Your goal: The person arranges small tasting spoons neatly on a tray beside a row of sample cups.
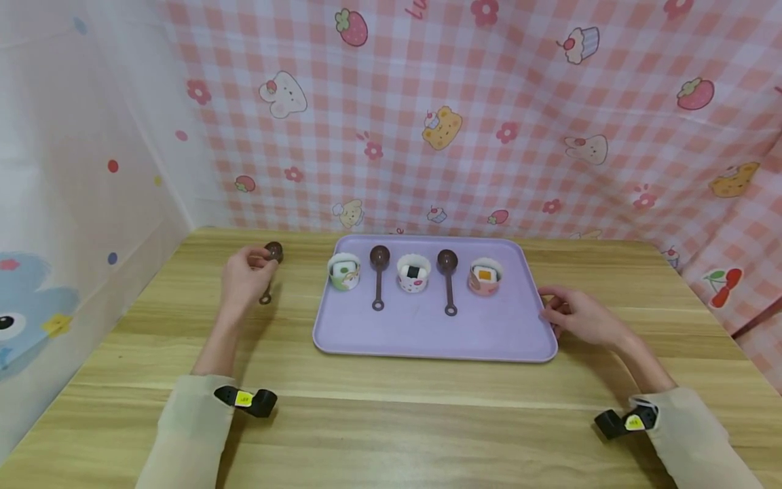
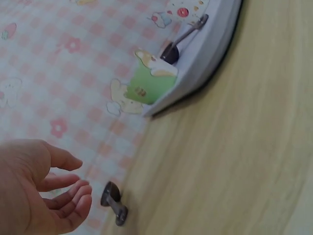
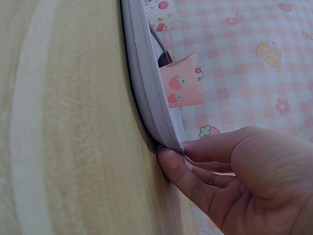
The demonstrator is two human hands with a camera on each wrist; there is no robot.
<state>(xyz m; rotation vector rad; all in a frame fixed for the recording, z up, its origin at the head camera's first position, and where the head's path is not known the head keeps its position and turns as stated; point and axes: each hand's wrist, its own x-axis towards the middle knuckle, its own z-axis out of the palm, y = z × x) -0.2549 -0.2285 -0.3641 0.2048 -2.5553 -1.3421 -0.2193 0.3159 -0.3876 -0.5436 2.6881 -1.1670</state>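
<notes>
My left hand (image 1: 247, 275) is over the left of the table, beside a brown round-bowled measuring spoon (image 1: 274, 252). In the left wrist view a gap shows between its loosely bent fingers and the spoon (image 2: 111, 194). With thumb and fingers my right hand (image 1: 580, 316) pinches the right rim of a purple tray (image 1: 403, 339); the right wrist view shows the grip on the tray's edge (image 3: 146, 93). A green paper cup (image 1: 344, 280), a white one (image 1: 413, 284) and a pink one (image 1: 484, 285) stand on the tray, each with a small food-like piece inside.
Two more brown spoons, the left one (image 1: 379, 272) and the right one (image 1: 449, 275), lie between the cups. The wooden table (image 1: 391, 421) ends at a pink checked cloth (image 1: 391, 136) behind and a white cloth (image 1: 79, 156) on the left.
</notes>
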